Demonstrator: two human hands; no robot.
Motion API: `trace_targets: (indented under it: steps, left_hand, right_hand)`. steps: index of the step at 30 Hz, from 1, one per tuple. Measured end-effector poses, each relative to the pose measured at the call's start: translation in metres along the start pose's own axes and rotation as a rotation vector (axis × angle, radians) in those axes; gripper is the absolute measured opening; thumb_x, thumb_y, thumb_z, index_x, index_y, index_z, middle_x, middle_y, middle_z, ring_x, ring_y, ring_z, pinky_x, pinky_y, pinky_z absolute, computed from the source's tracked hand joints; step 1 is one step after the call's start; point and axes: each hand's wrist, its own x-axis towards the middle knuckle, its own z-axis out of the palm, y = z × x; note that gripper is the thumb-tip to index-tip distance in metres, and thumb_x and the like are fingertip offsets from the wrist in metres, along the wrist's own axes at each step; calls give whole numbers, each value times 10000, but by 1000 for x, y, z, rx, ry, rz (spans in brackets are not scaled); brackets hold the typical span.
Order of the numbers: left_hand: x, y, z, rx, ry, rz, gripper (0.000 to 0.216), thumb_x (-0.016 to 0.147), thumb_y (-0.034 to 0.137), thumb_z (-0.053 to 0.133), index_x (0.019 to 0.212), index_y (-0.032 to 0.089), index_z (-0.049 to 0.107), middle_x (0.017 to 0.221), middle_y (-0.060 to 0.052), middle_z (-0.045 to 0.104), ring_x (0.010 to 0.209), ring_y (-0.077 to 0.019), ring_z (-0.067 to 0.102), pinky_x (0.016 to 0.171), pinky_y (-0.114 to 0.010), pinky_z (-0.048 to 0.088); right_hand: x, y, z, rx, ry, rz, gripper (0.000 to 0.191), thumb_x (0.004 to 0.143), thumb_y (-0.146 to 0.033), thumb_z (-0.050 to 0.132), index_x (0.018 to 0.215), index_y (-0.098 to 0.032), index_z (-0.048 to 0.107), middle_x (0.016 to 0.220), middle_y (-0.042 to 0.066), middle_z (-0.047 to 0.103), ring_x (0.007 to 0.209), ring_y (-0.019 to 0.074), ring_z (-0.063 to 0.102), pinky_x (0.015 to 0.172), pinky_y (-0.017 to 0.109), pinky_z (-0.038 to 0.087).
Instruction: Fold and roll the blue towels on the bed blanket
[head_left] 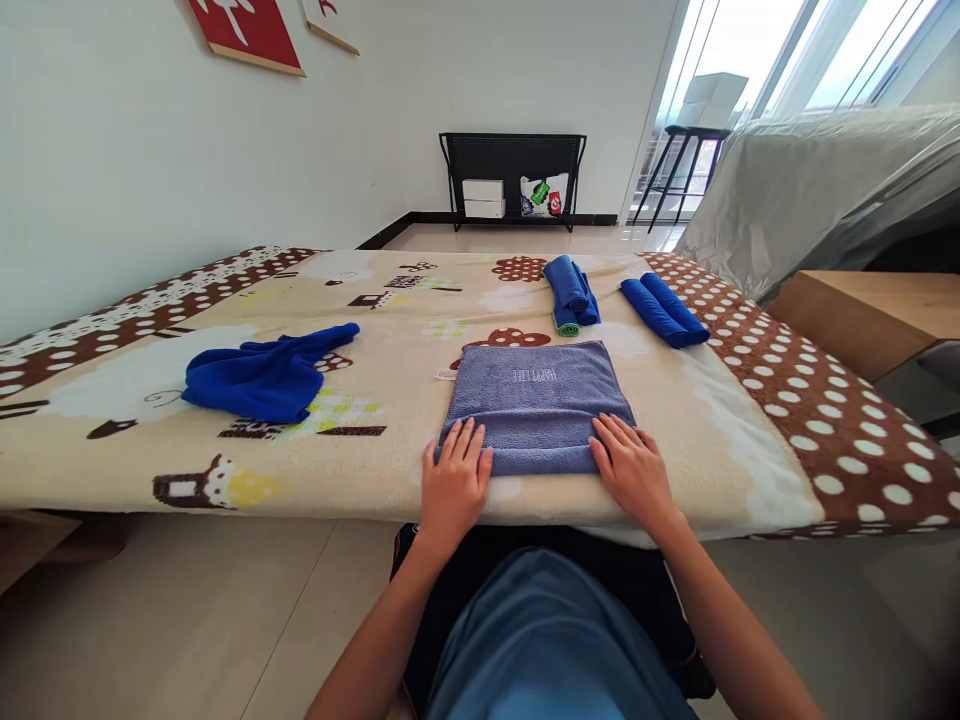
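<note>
From afar I'm resting my left hand (457, 478) and right hand (631, 468) open, fingers flat, at the near end of the grey-blue towel (536, 395), which is lying on the patterned blanket (697, 450). Left of the towel, 1 crumpled blue cloth (259, 375) is lying. I'm probably folding the near edge; the next move is likely calling for 2 hands turning evenly.
</note>
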Motion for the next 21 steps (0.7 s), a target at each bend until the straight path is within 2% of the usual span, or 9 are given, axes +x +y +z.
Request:
trace_targets:
  steps: [3, 5, 7, 9, 12, 15, 21]
  left_hand:
    - [-9, -28, -6, 28, 63, -7, 390, 1036, 284, 418, 1394, 241, 568, 1466, -96, 563, 1391, -298, 489, 1145, -560, 249]
    - [-15, -39, -12, 31, 141, 25, 378, 1022, 238, 457, 1384, 248, 567, 1452, -103, 579, 1379, -299, 502, 1141, -564, 217]
    - [-21, -46, -20, 8, 233, 83, 383, 991, 184, 513, 1364, 244, 574, 1413, -112, 614, 1346, -286, 535, 1120, -521, 252]
    - [-26, -49, -27, -40, 256, 177, 400, 952, 133, 550, 1336, 239, 586, 1342, -108, 663, 1281, -262, 586, 1076, -457, 320]
    - [-31, -49, -32, -97, 124, 317, 447, 916, 78, 534, 1334, 228, 578, 1286, -95, 690, 1218, -241, 621, 1041, -416, 362]
    - [-31, -47, -30, -93, 67, 310, 470, 901, 51, 496, 1336, 214, 575, 1292, -102, 684, 1211, -244, 623, 1036, -425, 351]
    - [-14, -42, -16, -78, 107, 202, 357, 878, 51, 505, 1164, 206, 652, 1172, -81, 733, 1123, -240, 661, 972, -417, 342]
  right_hand:
    - [-11, 29, -4, -63, 40, 40, 418, 1057, -372, 393, 1372, -183, 593, 1419, 108, 590, 1350, 260, 520, 1086, 441, 353]
    - [-18, 40, -8, -79, 121, 19, 389, 1041, -354, 446, 1355, -183, 601, 1440, 132, 566, 1346, 276, 520, 1080, 456, 342]
    - [-26, 44, -14, -55, 239, -27, 340, 1011, -307, 521, 1321, -206, 617, 1436, 129, 569, 1312, 273, 546, 1071, 453, 334]
    - [-33, 43, -20, 11, 309, -107, 316, 975, -229, 570, 1284, -244, 632, 1375, 96, 619, 1248, 241, 588, 1054, 421, 343]
    - [-39, 40, -26, 96, 190, -238, 372, 953, -164, 557, 1308, -263, 614, 1283, 67, 671, 1196, 214, 610, 1026, 391, 356]
    - [-38, 38, -24, 115, 71, -249, 397, 954, -169, 525, 1339, -239, 593, 1271, 70, 673, 1193, 218, 603, 1013, 399, 343]
    - [-20, 36, -7, 117, 135, -173, 269, 935, -139, 513, 1139, -215, 670, 1118, 43, 721, 1055, 198, 638, 990, 398, 321]
